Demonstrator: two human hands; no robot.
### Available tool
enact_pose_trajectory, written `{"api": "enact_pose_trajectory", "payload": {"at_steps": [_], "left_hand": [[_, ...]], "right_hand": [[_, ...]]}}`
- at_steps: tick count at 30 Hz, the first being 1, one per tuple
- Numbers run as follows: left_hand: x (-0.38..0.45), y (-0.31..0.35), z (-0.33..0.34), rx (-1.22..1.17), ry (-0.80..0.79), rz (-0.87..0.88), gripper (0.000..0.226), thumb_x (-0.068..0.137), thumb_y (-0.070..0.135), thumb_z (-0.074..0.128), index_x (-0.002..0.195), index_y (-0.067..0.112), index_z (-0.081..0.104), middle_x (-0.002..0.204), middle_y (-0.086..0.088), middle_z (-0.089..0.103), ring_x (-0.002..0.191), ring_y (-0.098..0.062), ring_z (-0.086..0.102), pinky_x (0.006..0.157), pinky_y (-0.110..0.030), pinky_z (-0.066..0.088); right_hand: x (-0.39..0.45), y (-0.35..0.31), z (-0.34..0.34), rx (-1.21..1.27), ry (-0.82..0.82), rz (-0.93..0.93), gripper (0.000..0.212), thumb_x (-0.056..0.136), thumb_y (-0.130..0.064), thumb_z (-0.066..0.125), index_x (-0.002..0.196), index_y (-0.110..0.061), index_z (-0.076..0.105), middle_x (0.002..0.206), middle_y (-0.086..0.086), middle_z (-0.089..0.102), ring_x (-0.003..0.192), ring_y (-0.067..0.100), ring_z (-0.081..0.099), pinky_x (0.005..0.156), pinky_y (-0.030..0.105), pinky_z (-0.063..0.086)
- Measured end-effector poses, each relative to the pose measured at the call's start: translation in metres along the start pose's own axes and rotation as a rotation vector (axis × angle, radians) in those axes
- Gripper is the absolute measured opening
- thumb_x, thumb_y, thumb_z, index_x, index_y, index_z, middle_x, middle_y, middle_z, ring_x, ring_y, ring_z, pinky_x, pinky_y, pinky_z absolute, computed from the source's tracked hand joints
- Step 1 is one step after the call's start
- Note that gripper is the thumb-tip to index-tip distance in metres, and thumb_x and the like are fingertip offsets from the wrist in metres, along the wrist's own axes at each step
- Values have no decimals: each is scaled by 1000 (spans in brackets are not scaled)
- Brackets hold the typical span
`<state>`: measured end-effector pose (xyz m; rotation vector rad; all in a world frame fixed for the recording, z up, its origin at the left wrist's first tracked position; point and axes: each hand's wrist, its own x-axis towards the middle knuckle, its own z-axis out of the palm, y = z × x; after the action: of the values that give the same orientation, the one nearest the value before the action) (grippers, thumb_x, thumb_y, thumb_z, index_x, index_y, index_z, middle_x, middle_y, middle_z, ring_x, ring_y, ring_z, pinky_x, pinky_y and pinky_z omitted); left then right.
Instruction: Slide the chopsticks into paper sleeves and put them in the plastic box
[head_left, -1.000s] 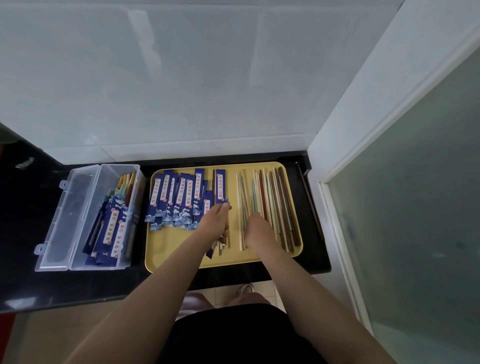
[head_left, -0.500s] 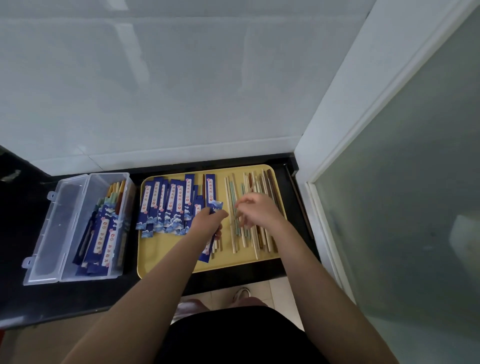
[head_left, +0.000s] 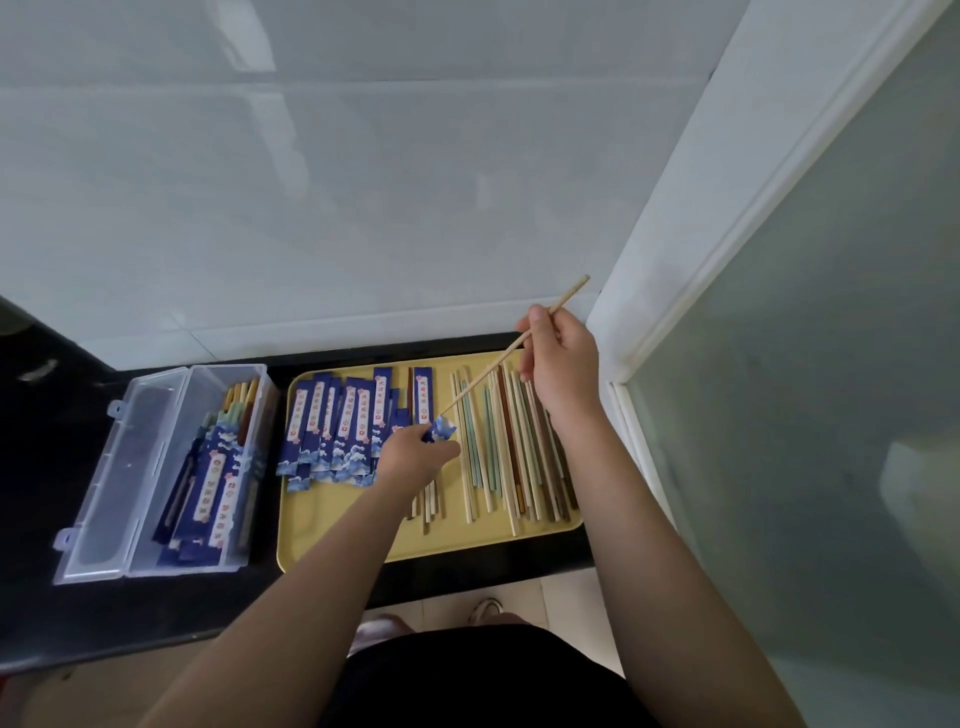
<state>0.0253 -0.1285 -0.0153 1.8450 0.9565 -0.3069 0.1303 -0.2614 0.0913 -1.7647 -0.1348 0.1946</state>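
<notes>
Currently the right hand (head_left: 563, 358) is raised above the far right corner of the tray (head_left: 332, 525), fingers curled and pinching a pale, slim wooden chopstick (head_left: 488, 370). Stick runs diagonally: thick end projects up past the knuckles toward the wall, tapered tip points down-left and meets the open mouth of a paper sleeve (head_left: 440, 429). Whether the tip is already inside the mouth cannot be told.

Left hand (head_left: 415, 457) sits low over the tray middle, fingers curled, gripping that sleeve; only its wave-printed blue end shows beyond the fingertips, the rest is hidden under the hand.

Tray: yellow, smooth, rectangular with rounded corners, on a glossy black counter (head_left: 52, 441).
- Left half: overlapped fan of empty sleeves (head_left: 332, 426), flat navy paper with a pale label strip and white wave print at the lower end.
- Right half: loose chopsticks (head_left: 514, 447) lying roughly parallel, lengthwise away from the person; pale wood, mint green, reddish-brown and dark brown mixed. A few more stick ends show just below the left hand.

Plastic box (head_left: 156, 467): clear, rectangular, hinged lid folded open to its left, standing just left of the tray. Inside, sleeved chopsticks (head_left: 218, 467) are stacked lengthwise, coloured stick ends protruding at the far side.
</notes>
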Motion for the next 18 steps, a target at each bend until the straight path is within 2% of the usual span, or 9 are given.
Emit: {"api": "enact_pose_trajectory", "payload": {"at_steps": [4, 8, 10, 12, 14, 18], "left_hand": [[1, -3, -3, 11, 18, -39, 17, 85, 25, 69, 86, 10, 62, 73, -3, 49, 65, -15, 46, 61, -28, 41], [3, -7, -4, -3, 23, -69, 22, 84, 26, 69, 94, 6, 64, 76, -4, 51, 67, -16, 46, 62, -28, 41], [1, -6, -3, -44, -10, -43, 18, 85, 23, 69, 92, 7, 64, 76, -4, 51, 67, -15, 46, 61, -27, 42], [-2, -1, -1, -100, -75, 15, 13, 86, 20, 69, 85, 11, 61, 73, -4, 52, 66, -15, 47, 62, -27, 44], [-4, 9, 2, -123, -135, 97, 18, 88, 21, 71, 80, 13, 57, 69, -4, 53, 62, -15, 48, 62, -27, 46], [-4, 27, 9, -128, -151, 155, 20, 93, 28, 67, 88, 12, 55, 76, -8, 55, 62, -16, 52, 59, -26, 52]], "right_hand": [[-1, 0, 3, 24, 15, 10, 32, 109, -25, 43, 87, -13, 62, 59, 2, 51, 41, 4, 46, 46, 16, 41], [1, 5, 5, -4, -2, 6, 31, 108, -27, 44, 88, -13, 63, 60, 1, 51, 44, 4, 47, 48, 16, 42], [3, 12, 8, -23, -32, 28, 31, 108, -28, 44, 90, -13, 64, 61, 0, 52, 45, 4, 47, 51, 18, 44], [2, 20, 12, -77, -91, 54, 30, 108, -29, 45, 91, -15, 65, 62, -1, 54, 47, 5, 49, 54, 21, 46], [-1, 30, 18, -181, -196, 102, 29, 107, -31, 47, 96, -16, 68, 65, -3, 56, 53, 7, 51, 57, 24, 46], [-9, 51, 31, -324, -397, 256, 35, 105, -43, 47, 115, -18, 70, 79, -5, 59, 69, 8, 54, 65, 24, 43]]}}
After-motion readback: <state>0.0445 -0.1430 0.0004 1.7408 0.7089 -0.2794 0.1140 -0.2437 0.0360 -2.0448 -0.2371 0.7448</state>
